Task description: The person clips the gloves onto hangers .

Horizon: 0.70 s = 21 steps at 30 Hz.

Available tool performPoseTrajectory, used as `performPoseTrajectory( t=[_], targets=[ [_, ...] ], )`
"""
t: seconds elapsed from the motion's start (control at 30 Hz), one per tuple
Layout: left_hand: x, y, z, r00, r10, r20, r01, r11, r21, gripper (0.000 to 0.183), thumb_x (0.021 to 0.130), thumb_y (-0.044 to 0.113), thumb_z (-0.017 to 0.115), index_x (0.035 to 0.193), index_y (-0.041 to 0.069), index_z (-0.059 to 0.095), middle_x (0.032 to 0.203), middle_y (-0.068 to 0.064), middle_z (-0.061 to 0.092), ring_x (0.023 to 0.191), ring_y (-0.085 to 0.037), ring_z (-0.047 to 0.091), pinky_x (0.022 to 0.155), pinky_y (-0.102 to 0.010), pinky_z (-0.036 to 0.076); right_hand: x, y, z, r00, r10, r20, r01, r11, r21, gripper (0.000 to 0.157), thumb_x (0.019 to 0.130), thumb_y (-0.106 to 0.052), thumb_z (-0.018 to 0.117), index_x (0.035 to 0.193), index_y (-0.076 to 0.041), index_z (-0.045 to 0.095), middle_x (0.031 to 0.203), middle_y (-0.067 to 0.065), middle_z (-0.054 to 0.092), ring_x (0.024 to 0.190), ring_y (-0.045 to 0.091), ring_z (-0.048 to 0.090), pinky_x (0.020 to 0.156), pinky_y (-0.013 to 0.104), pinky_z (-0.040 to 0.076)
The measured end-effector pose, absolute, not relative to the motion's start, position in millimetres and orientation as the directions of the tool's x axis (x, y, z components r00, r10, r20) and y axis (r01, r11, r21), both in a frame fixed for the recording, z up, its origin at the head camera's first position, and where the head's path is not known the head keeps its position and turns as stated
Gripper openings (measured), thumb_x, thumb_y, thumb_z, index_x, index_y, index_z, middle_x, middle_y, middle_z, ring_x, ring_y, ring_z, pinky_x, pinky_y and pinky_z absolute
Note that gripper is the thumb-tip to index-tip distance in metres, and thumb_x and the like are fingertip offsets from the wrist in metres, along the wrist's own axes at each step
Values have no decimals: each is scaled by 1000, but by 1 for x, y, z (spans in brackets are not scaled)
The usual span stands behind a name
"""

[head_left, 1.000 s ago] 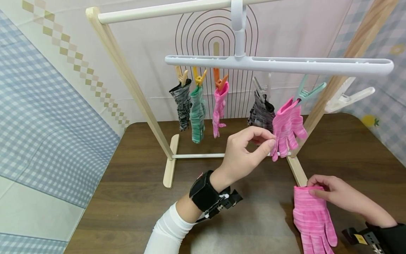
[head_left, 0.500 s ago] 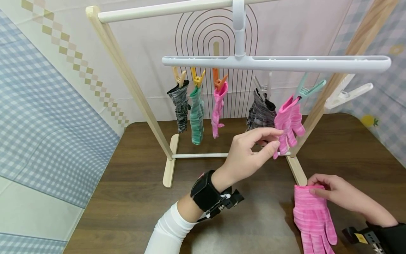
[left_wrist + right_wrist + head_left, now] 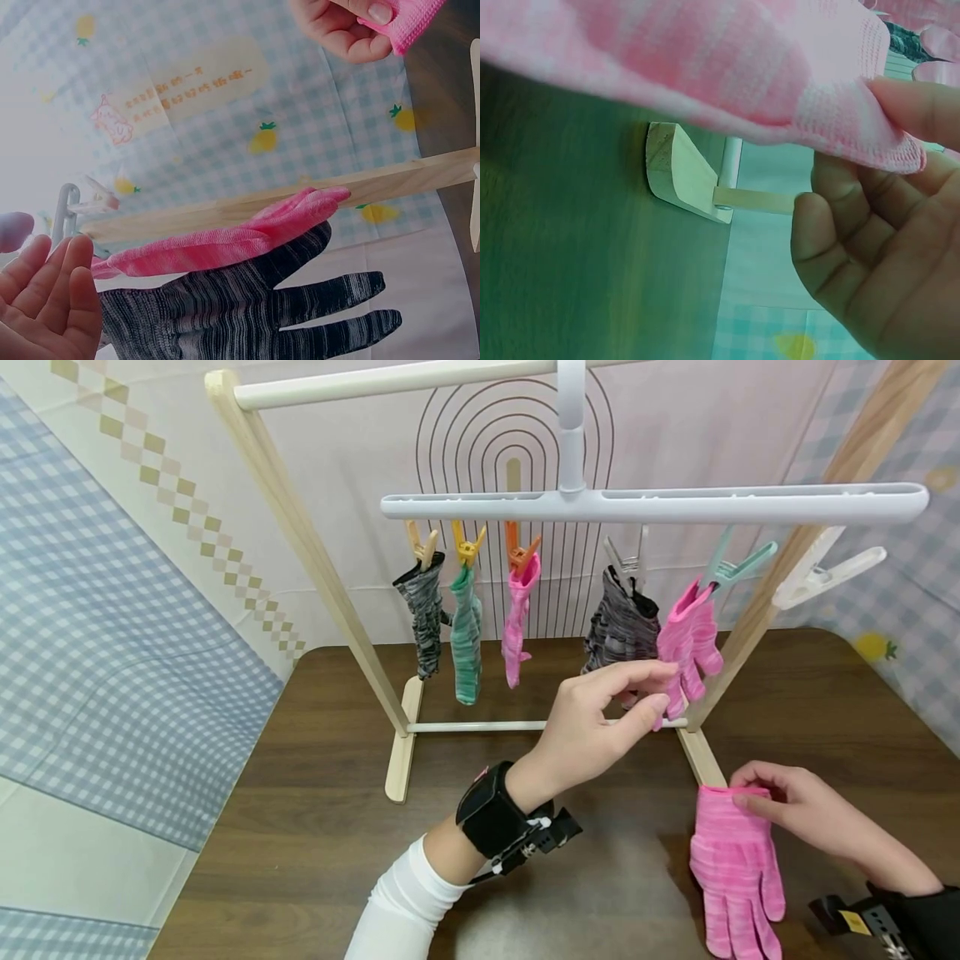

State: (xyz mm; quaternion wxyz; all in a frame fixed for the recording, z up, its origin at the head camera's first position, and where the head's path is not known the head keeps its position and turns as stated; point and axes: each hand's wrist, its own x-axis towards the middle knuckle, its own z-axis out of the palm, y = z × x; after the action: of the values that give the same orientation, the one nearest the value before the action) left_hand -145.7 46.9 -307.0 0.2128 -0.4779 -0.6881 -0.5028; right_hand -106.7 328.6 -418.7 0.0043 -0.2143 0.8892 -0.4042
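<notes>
My right hand [image 3: 806,806] pinches the cuff of a pink knit glove [image 3: 738,860], which hangs fingers down low at the right; the right wrist view shows the thumb on one side of the cloth [image 3: 727,67]. Another pink glove [image 3: 686,631] hangs from a mint-green clothespin [image 3: 738,567]. Close beside it is my left hand [image 3: 600,718], thumb and fingers apart with nothing gripped; touch with the glove cannot be made out. A grey-black glove [image 3: 240,315] hangs right behind, held by a grey clothespin [image 3: 626,560]. In the left wrist view the fingers [image 3: 56,292] look relaxed.
A pale-blue hanger [image 3: 675,504] hangs from the wooden rack [image 3: 300,543]. On its left side, clothespins hold a grey [image 3: 422,614], a green [image 3: 467,635] and a pink item [image 3: 517,622]. A white clothespin [image 3: 828,572] on the right holds nothing. Below is a brown table [image 3: 322,852].
My left hand has shifted slightly right, and its thumb and fingertips have parted. The hanger has turned slightly with its gloves. My right hand has raised its glove a little.
</notes>
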Motion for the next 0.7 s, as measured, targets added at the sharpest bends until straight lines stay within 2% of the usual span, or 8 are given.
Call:
performPoseTrajectory(
  t=[0.27,0.53,0.7],
  targets=[
    [-146,54,-303,-457,461,761,873,67,483,31,85,8,58,115,1,57,100,-9,66,92,-1,56,78,-13,45,-108,329,-419,-917,-353,184,-373,601,-707,13,84,2,56,90,-9,58,76,-3,56,62,7,45,48,25,38],
    [-145,60,-299,-465,509,724,867,96,489,38,87,12,56,123,3,51,114,-8,61,99,1,50,80,-14,42,-107,329,-419,-923,-344,173,-360,606,-709,11,84,1,56,90,-8,57,75,-3,55,62,7,45,48,25,38],
    [-148,64,-299,-465,509,724,868,104,485,39,87,13,57,125,4,50,115,-8,61,102,0,50,78,-13,42,-106,328,-418,-922,-346,176,-362,605,-709,11,84,1,56,90,-9,58,74,-3,55,61,7,44,47,25,37]
  ],
)
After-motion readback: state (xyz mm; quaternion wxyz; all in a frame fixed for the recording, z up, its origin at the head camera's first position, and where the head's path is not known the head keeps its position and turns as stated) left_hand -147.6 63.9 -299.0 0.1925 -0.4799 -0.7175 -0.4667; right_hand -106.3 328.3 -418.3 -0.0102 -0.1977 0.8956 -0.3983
